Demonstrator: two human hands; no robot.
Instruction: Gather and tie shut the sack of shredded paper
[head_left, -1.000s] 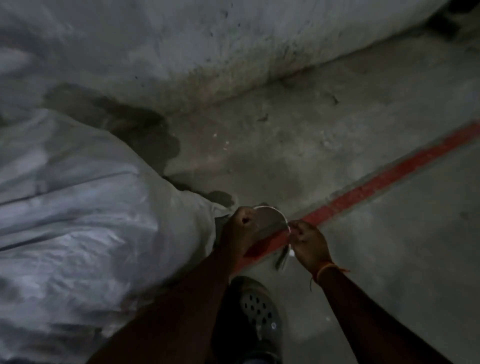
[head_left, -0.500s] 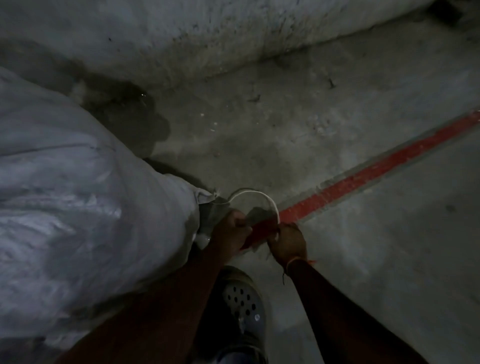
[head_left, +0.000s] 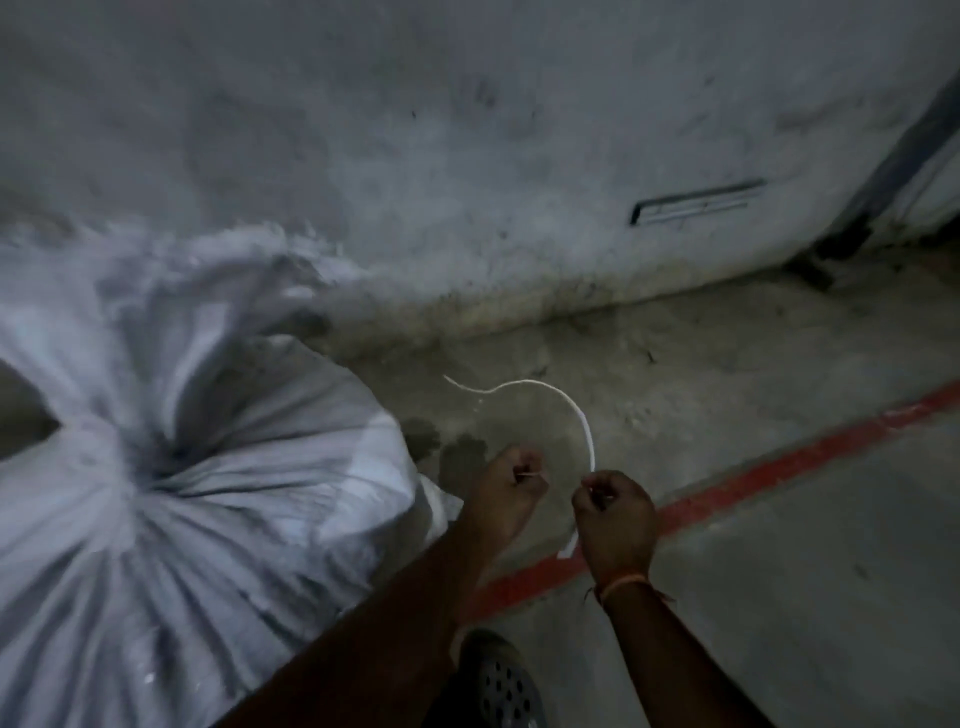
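White woven sacking formed the sack (head_left: 197, 499), which lay on the concrete floor (head_left: 779, 571) at the left of the head view, its neck already bunched into a puckered knot of folds at the left centre. Loose fabric above the neck flared toward the wall (head_left: 467, 156). Whether any tie was round that neck could not be told.

Compared with half a second earlier, both hands had come away from the side of the sack and stood further to its right. The strip (head_left: 566, 405), a pale flat length of cord or plastic, had opened from a tight loop against the sack into a wider arc with its thin free end waving in the air over the floor. This suggested that the strip was being drawn out and readied, and that the tying itself was not yet done.

The left hand (head_left: 511, 491) was curled into a fist just beside the sack's right flank, pinching a thin strand. The right hand (head_left: 615, 514) was curled round the lower part of the strip, whose short end showed below the fist. Both hands stood apart from the gathered neck, which lay well to their left.

A red painted line (head_left: 779, 462) crossed the floor under the hands, and a perforated shoe (head_left: 506, 686) showed at the bottom edge.
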